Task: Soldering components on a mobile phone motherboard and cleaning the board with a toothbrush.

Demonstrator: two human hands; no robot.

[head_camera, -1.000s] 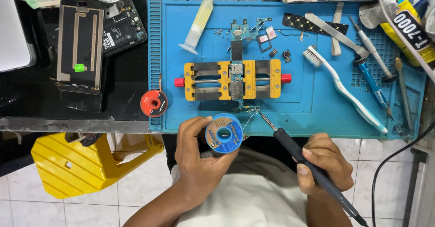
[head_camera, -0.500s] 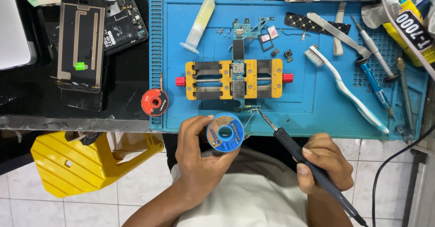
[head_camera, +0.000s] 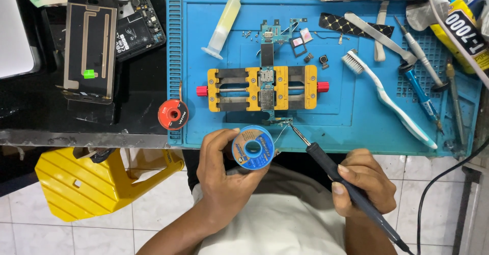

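My left hand (head_camera: pixel 220 176) grips a small blue spool of solder wire (head_camera: pixel 253 147) at the near edge of the blue work mat (head_camera: pixel 351 117). A thin strand of wire runs from the spool toward the board. My right hand (head_camera: pixel 364 182) holds a black soldering iron (head_camera: pixel 336 176) like a pen; its tip touches the lower end of a narrow circuit board (head_camera: pixel 267 89). That board is clamped upright in a yellow fixture (head_camera: pixel 262 88) with red knobs at mid-mat.
On the mat lie a flux syringe (head_camera: pixel 222 27), a white-and-teal toothbrush (head_camera: pixel 389 100), tweezers (head_camera: pixel 379 31), screwdrivers (head_camera: pixel 420 89) and small loose parts. A red spool (head_camera: pixel 173 115) sits at the mat's left edge. Phone back covers (head_camera: pixel 90 48) rest on the black table; a yellow stool (head_camera: pixel 97 181) stands below.
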